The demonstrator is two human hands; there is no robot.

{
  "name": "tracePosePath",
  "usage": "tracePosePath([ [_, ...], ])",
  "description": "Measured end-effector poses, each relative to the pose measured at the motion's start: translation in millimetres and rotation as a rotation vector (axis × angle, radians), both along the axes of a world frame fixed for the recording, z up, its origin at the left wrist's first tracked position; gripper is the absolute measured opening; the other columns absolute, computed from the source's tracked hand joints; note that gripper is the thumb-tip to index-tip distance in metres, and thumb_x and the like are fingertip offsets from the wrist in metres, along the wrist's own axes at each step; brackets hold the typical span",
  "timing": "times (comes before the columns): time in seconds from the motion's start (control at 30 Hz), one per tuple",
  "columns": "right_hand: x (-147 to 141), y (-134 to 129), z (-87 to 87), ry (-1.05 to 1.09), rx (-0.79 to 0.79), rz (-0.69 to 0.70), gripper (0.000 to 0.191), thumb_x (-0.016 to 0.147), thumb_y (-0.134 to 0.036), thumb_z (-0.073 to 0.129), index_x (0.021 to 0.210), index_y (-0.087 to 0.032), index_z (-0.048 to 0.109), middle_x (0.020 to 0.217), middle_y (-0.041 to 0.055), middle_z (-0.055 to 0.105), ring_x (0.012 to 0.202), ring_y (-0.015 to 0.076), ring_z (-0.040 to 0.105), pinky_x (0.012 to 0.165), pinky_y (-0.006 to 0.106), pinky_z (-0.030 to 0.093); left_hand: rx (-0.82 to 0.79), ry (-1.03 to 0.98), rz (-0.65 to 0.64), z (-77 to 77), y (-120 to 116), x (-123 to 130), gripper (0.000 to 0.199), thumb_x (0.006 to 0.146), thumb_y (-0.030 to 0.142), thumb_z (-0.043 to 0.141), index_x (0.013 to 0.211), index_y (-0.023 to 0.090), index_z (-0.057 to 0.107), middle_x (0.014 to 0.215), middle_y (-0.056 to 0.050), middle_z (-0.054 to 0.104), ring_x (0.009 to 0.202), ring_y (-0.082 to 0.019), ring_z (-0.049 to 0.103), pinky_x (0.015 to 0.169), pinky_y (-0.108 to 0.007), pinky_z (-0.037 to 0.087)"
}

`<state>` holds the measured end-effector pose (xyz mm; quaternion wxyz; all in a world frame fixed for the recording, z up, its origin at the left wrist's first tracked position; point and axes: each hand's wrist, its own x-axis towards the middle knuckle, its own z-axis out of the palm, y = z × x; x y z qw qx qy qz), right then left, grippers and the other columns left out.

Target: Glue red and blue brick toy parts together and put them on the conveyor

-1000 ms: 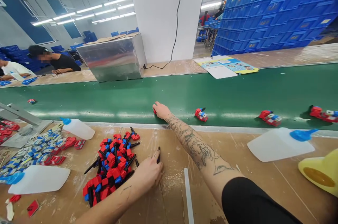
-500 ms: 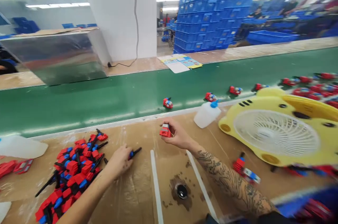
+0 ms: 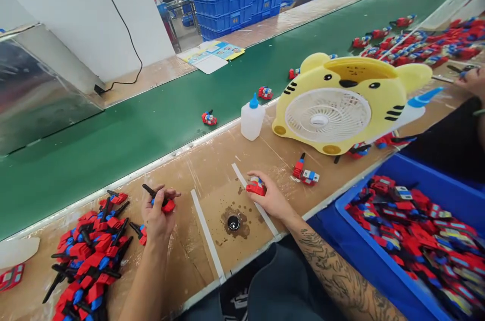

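My left hand [image 3: 157,217] is raised over the table, its fingers closed round a red and blue toy part with a black rod [image 3: 168,205]. Beside it lies a heap of similar toy parts [image 3: 91,250], red, blue and black. My right hand [image 3: 273,199] grips a red toy body [image 3: 256,185] between thumb and fingers, near a strip of white tape [image 3: 239,174]. Between the hands, nearer to me, a small round black cup [image 3: 233,222] sits in a wet patch on the brown table cover.
Behind the table runs a green conveyor belt [image 3: 151,114] carrying toys. A white bottle with blue cap [image 3: 252,121] stands by a yellow tiger-faced fan [image 3: 322,142]. Lower right is a blue crate [image 3: 350,200] full of toy parts. Another person's hand [image 3: 475,80] is at far right.
The view has turned right and down. My left hand has lifted a toy part off the table. My right hand, still gripping the red toy body, has come nearer to me.
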<state>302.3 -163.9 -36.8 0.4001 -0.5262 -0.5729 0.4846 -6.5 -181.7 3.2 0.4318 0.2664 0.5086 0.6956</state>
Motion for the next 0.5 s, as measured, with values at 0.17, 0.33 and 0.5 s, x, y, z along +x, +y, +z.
tracePosePath([
  [0.17,18.3,-4.5,2.3,0.120,-0.104,-0.023,0.048,0.073,-0.030,0.073,0.118,-0.022,0.055,0.096,0.0005,0.062,0.085,0.0185,0.057,0.083,0.033,0.046,-0.256,-0.285,-0.192,7.3,-1.9,8.7,0.041,0.070,0.028,0.076,0.108,0.015,0.065,0.093,-0.011,0.073,0.083,-0.021,0.071,0.058,-0.023,0.055],
  [0.33,23.1,-6.8,-1.5,0.485,-0.214,0.067,0.055,0.073,-0.030,0.078,0.122,-0.025,0.054,0.095,-0.0013,0.060,0.079,0.0135,0.057,0.070,0.024,0.047,-0.215,-0.149,-0.312,14.7,-31.1,18.7,0.051,0.073,0.024,0.078,0.121,0.016,0.064,0.114,-0.015,0.071,0.113,-0.028,0.065,0.097,-0.038,0.054],
  [0.5,22.5,-11.3,-5.2,0.600,-0.336,0.043,0.060,0.072,-0.030,0.082,0.124,-0.029,0.052,0.078,-0.0064,0.054,0.049,0.0060,0.043,0.042,0.018,0.030,-0.192,0.153,-0.486,12.0,-50.9,19.4,0.045,0.070,0.025,0.083,0.113,0.021,0.070,0.104,-0.009,0.073,0.098,-0.027,0.071,0.083,-0.034,0.059],
])
